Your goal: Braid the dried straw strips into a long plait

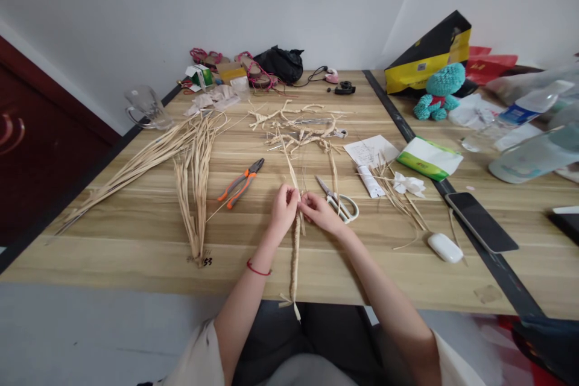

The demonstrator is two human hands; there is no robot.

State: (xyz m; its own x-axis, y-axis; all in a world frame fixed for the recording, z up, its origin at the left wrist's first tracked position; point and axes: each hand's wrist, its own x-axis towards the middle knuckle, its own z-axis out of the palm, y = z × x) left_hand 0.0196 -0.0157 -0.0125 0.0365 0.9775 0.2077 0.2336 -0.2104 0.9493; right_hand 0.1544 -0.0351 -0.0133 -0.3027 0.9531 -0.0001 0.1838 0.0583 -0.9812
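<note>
Across the near edge of the tabletop (pixel 136 253), the straw braid (pixel 295 253) runs near to far, its woven part ending between left hand (pixel 284 208) and right hand (pixel 320 212), equally close, both pinched on its strands (pixel 292 172)

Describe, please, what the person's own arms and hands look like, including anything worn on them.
The left hand and right hand are both ungloved. A thin red bracelet is worn on the left forearm; none shows on the right forearm. Loose, off-white sleeves leave both forearms uncovered.
</note>
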